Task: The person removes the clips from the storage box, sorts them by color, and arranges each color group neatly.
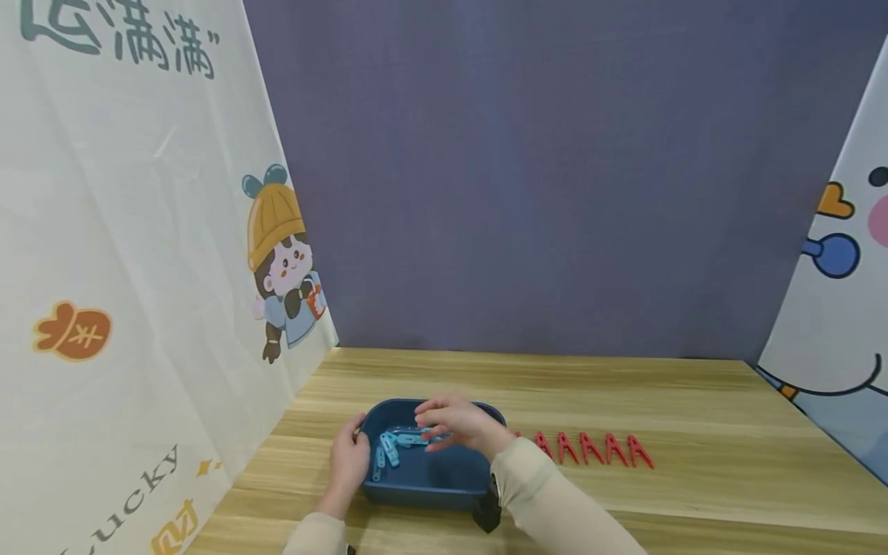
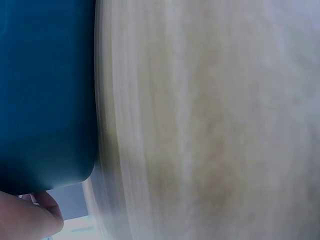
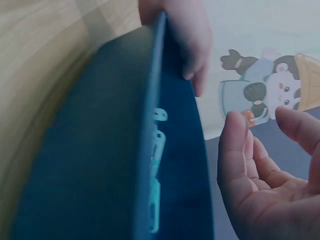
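A dark blue plastic basin [image 1: 416,497] stands on the wooden table, with several light blue clothespins [image 1: 390,449] lying inside toward its left and back. My left hand [image 1: 349,455] grips the basin's left rim, thumb at the edge; the left wrist view shows the fingers [image 2: 47,202] against the basin's end wall. Over the basin hovers my right hand [image 1: 461,422], fingers spread and loosely bent, nothing between them. It hides the basin's back right part in the head view. From the right wrist, the same hand [image 3: 270,190] is beside the basin wall, thumb apart from the fingers.
Right of the basin, several red clothespins [image 1: 586,447] lie in a row on the table [image 1: 721,462]. A small black object [image 1: 488,510] shows by the basin's front right corner, under the right wrist. A printed white curtain [image 1: 173,254] borders the left side; a plain purple-blue one [image 1: 555,185] hangs behind.
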Demonstrator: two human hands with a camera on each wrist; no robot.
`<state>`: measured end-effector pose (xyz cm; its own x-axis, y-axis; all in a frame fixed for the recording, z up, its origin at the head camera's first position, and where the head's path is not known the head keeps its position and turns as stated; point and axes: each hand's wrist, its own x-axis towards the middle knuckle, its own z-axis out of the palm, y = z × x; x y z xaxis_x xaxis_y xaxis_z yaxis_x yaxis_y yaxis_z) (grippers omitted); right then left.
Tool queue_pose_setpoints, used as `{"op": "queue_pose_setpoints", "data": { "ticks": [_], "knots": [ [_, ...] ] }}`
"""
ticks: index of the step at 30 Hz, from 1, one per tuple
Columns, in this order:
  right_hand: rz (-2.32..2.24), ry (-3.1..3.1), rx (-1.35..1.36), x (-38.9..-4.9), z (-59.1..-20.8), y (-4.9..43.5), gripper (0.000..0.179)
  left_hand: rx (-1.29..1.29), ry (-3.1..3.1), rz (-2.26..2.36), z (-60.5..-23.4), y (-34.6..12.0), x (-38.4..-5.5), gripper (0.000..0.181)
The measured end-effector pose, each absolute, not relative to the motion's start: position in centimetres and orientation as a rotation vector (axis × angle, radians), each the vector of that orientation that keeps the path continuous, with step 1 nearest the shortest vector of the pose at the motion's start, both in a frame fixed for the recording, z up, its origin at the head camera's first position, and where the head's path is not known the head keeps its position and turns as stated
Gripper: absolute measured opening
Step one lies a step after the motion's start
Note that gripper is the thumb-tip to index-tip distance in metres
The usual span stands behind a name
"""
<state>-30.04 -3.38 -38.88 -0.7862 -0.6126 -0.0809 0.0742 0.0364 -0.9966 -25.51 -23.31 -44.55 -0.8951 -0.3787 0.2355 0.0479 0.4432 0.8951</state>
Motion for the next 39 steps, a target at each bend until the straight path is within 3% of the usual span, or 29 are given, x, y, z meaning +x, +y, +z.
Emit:
{"op": "queue_pose_setpoints", "data": {
  "ticks": [10, 25, 39],
  "knots": [
    [-1.791, 1.772, -0.494, -29.6, -41.0, -5.9, 0.036, 0.274, -2.233, -1.47, -44.7, -23.1, -25.6, 0.037],
    [-1.743, 1.822, -0.44, -28.4, -41.8, -8.5, 0.026, 0.26, -2.234, -1.496, -44.7, -23.3, -25.6, 0.037],
    [-1.607, 1.925, -0.436, -28.2, -43.2, -10.5, 0.038, 0.255, -2.243, -1.506, -44.8, -23.6, -25.7, 0.039]
  ]
}}
